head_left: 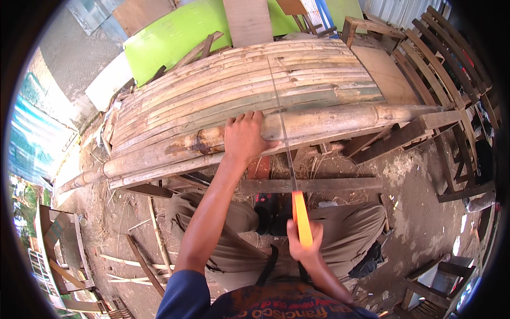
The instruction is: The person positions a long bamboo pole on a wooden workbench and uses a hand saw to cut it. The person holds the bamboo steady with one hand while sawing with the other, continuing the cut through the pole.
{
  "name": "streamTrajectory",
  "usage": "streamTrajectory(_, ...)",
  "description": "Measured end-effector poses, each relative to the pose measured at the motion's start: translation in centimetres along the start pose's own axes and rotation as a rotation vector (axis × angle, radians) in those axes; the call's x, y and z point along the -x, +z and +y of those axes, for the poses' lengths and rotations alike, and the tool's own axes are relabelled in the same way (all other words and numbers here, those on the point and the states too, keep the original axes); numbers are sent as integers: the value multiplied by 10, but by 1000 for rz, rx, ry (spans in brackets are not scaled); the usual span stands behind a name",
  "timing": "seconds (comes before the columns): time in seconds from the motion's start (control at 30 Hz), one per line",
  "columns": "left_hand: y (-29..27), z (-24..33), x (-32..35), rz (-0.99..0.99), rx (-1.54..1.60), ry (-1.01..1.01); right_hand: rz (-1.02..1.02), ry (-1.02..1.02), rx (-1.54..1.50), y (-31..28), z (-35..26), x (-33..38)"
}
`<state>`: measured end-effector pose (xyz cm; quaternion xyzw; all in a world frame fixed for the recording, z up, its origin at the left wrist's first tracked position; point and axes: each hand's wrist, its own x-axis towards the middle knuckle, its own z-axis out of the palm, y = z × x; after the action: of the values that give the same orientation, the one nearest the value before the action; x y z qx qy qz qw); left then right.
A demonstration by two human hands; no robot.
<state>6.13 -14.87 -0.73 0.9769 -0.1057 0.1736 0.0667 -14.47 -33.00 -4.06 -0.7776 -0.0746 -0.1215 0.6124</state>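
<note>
A thick bamboo pole [324,121] lies across the near edge of a bench topped with bamboo slats [212,87]. My left hand [246,135] presses on the pole from above, its fingers curled over the far side and its thumb pointing right. Just to the right of that thumb, the long thin blade of a handsaw [287,142] crosses the pole, its tip reaching out over the slats. My right hand [306,242] is closed around the saw's orange-yellow handle, close to my lap. Whether the blade has cut into the pole cannot be made out.
A wooden bar [319,184] runs below the bench, before my knees. Wooden frames [451,74] stand at the right, and a small wooden stool [438,284] sits at lower right. Bamboo strips [141,266] litter the ground at left. Green board [175,40] leans behind the bench.
</note>
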Motion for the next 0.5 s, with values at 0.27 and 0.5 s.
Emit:
streamTrajectory(0.27, -3, 6, -5, 10, -47, 4, 53, -30, -1, -4, 21, 29)
streamTrajectory(0.5, 0, 12, -5, 37, -62, -11, 126, 209, -288, 11, 17, -21)
